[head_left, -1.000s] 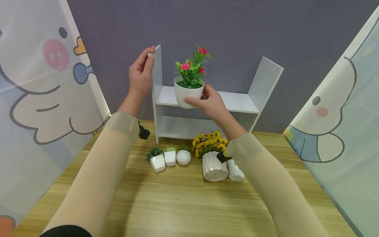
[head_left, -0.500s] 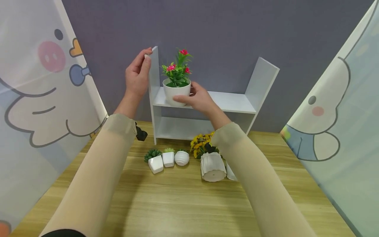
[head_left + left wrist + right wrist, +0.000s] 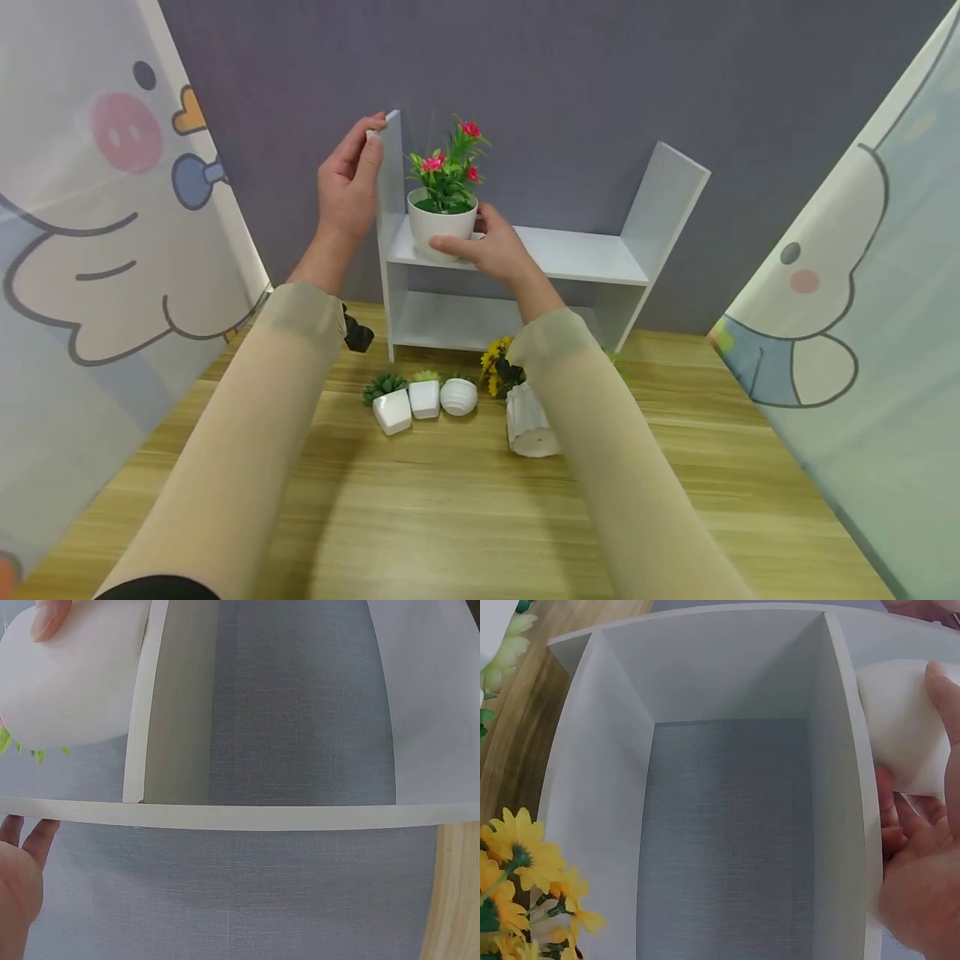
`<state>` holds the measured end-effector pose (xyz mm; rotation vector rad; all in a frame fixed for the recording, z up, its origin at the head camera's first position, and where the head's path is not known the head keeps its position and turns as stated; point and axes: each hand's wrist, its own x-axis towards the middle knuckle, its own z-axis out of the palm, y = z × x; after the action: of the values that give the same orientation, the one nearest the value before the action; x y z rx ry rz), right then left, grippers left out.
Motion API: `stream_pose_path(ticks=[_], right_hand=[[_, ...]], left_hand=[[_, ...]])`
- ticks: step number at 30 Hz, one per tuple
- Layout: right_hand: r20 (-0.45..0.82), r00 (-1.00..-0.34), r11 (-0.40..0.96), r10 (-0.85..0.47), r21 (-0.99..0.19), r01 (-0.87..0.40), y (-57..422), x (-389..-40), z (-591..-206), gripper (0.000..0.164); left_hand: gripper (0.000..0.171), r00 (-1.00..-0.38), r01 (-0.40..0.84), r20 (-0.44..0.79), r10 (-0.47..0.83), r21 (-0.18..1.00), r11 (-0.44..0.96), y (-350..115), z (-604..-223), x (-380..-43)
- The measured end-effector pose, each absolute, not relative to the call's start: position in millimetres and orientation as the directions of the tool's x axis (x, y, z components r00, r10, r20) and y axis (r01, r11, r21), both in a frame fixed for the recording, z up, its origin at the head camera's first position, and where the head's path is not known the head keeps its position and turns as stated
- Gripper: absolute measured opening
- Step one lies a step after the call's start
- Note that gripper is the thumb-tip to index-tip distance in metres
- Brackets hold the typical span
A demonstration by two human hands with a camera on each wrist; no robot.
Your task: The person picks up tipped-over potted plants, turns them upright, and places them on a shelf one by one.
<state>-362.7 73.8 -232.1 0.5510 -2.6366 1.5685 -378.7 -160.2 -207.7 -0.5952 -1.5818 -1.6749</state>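
A white flowerpot with pink artificial flowers stands upright at the left end of the upper board of a white shelf unit. My right hand grips it from the right, thumb across the front and fingers behind. In the right wrist view the pot lies against the board, with my right hand around it. Up at the left side panel, my left hand touches the top with its fingertips. The left wrist view shows these fingertips against the panel's outer face.
Before the shelf, three small white pots with succulents lie on the wooden table, one of them square. Right of them lies a ribbed white pot with yellow flowers, partly hidden by my right sleeve. A grey wall stands behind.
My right hand has carried the flowerpot left and down onto the upper board, near the left panel. My left hand has stayed at the panel's top.
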Motion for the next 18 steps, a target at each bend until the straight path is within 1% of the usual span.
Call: stream_pose_path(ticks=[5,13,18], right_hand=[[0.187,-0.948,0.439,-0.257,-0.852,-0.287,68.6,-363.4,-234.9,0.108],[0.195,-0.952,0.449,-0.234,-0.847,-0.284,57.6,-362.2,-231.7,0.107],[0.174,-0.965,0.471,-0.197,-0.847,-0.249,51.7,-360.7,-230.9,0.108]], left_hand=[[0.031,-0.630,0.759,0.751,-0.197,0.649,0.049,-162.7,-208.5,-379.3],[0.037,-0.633,0.753,0.746,-0.208,0.656,0.061,-165.9,-205.6,-374.2],[0.036,-0.634,0.752,0.745,-0.205,0.656,0.058,-167.0,-205.6,-374.2]])
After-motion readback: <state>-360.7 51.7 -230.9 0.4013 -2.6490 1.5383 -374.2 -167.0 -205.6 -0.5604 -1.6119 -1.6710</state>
